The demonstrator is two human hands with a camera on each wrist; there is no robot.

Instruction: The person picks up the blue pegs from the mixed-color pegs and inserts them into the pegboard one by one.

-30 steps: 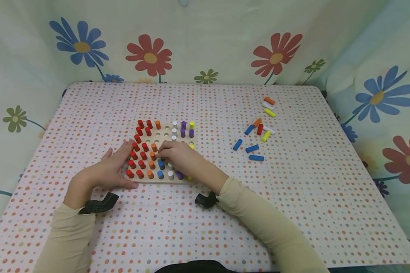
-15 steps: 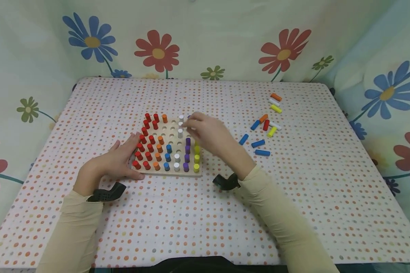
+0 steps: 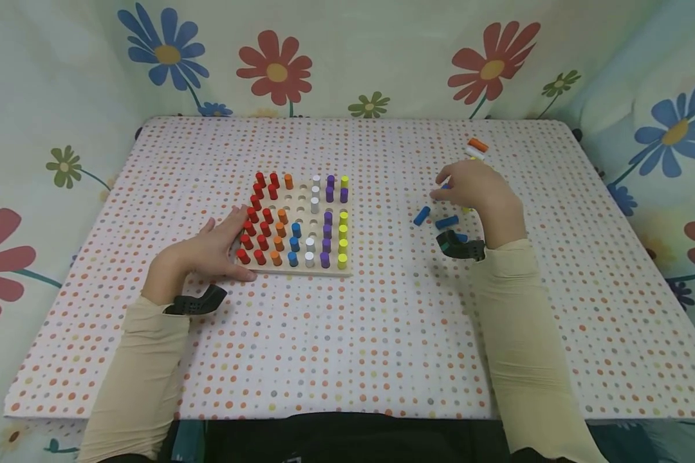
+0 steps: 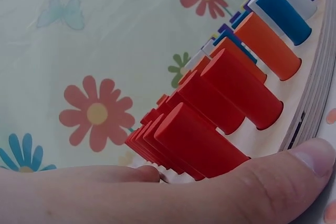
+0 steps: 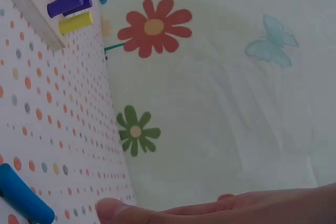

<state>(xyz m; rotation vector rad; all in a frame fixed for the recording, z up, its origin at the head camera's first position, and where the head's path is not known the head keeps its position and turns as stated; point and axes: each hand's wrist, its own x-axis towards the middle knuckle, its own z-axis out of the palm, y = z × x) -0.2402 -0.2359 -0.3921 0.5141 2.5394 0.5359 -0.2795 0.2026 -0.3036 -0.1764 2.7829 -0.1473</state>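
Note:
A wooden pegboard (image 3: 301,271) bears upright colored pegs: red ones on the left, then orange, blue, white, purple and yellow. Along its left side lie the fingers of my left hand (image 3: 205,251), with the thumb at the near left corner. In the left wrist view that thumb (image 4: 262,184) rests against the board's edge, close to a red peg (image 4: 199,142). My right hand (image 3: 475,186) is over the loose pegs at the right, fingers slightly bent and nothing visible between them. A loose blue peg (image 5: 23,195) lies near its thumb in the right wrist view.
Two more blue pegs, a blue peg (image 3: 421,216) and a blue peg (image 3: 446,222), lie in front of the right hand. Beyond it are an orange peg (image 3: 477,145) and a white peg (image 3: 475,153). Other loose pegs are partly hidden. A dotted cloth (image 3: 324,347) covers the table.
My right hand has moved off the pegboard rightward to the loose pegs. A third blue peg now shows standing in the blue column. The left hand stays at the board's left side.

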